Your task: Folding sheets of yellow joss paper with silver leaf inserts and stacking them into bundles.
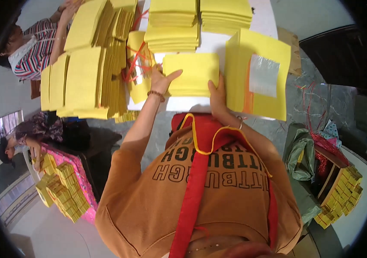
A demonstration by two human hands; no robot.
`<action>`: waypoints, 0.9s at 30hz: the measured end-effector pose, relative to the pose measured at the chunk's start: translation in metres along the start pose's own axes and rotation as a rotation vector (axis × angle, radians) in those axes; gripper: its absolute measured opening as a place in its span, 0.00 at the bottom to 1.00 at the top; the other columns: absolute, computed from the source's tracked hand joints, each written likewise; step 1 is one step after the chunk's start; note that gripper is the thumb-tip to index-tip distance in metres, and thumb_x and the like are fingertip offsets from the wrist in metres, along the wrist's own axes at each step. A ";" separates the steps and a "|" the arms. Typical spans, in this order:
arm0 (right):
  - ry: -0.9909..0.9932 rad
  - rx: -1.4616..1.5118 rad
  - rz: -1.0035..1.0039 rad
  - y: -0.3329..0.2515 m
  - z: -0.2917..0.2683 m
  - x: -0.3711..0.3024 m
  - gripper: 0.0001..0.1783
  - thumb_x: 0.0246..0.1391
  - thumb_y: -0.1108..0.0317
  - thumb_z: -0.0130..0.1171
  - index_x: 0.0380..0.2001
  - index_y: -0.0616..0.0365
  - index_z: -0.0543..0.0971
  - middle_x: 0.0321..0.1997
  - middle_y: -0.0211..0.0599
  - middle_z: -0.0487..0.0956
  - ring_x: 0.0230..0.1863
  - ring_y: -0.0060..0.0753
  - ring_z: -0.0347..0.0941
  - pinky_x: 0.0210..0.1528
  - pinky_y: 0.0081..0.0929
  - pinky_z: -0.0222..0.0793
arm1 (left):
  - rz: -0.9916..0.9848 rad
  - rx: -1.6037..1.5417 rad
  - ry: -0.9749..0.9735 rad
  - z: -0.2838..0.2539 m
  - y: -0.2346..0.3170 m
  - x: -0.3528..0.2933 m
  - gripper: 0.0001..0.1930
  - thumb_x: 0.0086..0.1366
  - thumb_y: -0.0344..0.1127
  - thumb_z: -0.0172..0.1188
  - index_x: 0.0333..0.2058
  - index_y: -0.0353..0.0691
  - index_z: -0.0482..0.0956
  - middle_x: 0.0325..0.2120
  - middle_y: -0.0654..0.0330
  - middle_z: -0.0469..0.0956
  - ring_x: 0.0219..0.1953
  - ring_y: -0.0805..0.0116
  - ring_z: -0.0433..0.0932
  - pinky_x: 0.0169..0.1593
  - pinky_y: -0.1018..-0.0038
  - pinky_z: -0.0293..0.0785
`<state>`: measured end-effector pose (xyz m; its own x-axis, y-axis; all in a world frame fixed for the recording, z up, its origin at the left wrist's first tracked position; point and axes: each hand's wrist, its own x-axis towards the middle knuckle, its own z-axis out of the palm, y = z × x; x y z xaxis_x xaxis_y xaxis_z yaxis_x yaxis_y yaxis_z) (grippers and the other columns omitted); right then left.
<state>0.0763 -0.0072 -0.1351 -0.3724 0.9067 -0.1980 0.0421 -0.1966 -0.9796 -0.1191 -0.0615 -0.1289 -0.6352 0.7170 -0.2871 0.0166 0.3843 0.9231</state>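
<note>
Lying flat near the top middle of the frame, a small yellow stack [192, 71] is held from both sides. The left hand [161, 81] grips its left edge, thumb on top. The right hand [217, 92] is closed on its right edge, low down. Some fingers are hidden under it.

Just to the right is a big yellow folder [261, 105] with a shiny patch [264, 75] and an orange strip [249, 92]. Red strings [137, 60] lie to the left. More yellow piles [172, 36] sit above, on the white surface [261, 17], and tall yellow rows [80, 79] fill the upper left.

Farther out, a person in stripes [41, 47] is at the upper left. Yellow bundles [65, 191] lie at the lower left by a pink cloth [88, 185]. A green bag [299, 157] is at the right.
</note>
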 end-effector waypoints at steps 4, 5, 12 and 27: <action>0.059 -0.021 -0.040 0.016 0.007 -0.002 0.29 0.56 0.69 0.46 0.60 0.64 0.55 0.57 0.48 0.64 0.59 0.40 0.59 0.62 0.30 0.51 | -0.096 -0.049 -0.025 -0.006 0.002 -0.008 0.53 0.40 0.41 0.76 0.57 0.25 0.49 0.45 0.42 0.70 0.46 0.59 0.73 0.49 0.70 0.72; -0.001 0.031 -0.024 0.017 0.008 -0.004 0.30 0.56 0.69 0.46 0.61 0.63 0.54 0.59 0.45 0.63 0.60 0.38 0.57 0.63 0.30 0.49 | -0.078 -0.001 0.000 -0.010 -0.015 -0.006 0.53 0.41 0.39 0.75 0.58 0.26 0.47 0.47 0.42 0.69 0.48 0.59 0.72 0.51 0.70 0.70; -0.084 0.060 -0.031 0.014 0.006 -0.007 0.30 0.58 0.69 0.45 0.62 0.62 0.53 0.61 0.43 0.60 0.62 0.35 0.54 0.64 0.29 0.47 | 0.035 -0.090 -0.038 -0.014 -0.001 -0.030 0.57 0.44 0.33 0.73 0.62 0.31 0.37 0.54 0.44 0.61 0.54 0.58 0.65 0.55 0.68 0.66; -0.349 0.352 0.047 -0.039 0.005 -0.037 0.62 0.43 0.66 0.65 0.65 0.52 0.28 0.65 0.48 0.50 0.66 0.39 0.47 0.64 0.36 0.47 | 0.280 -0.370 -0.404 -0.061 0.040 -0.039 0.64 0.40 0.25 0.73 0.65 0.50 0.29 0.53 0.50 0.65 0.54 0.58 0.67 0.56 0.62 0.66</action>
<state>0.0836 -0.0354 -0.0894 -0.6686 0.7264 -0.1593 -0.2265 -0.4030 -0.8867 -0.1405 -0.1093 -0.0649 -0.3013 0.9531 -0.0279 -0.1745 -0.0264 0.9843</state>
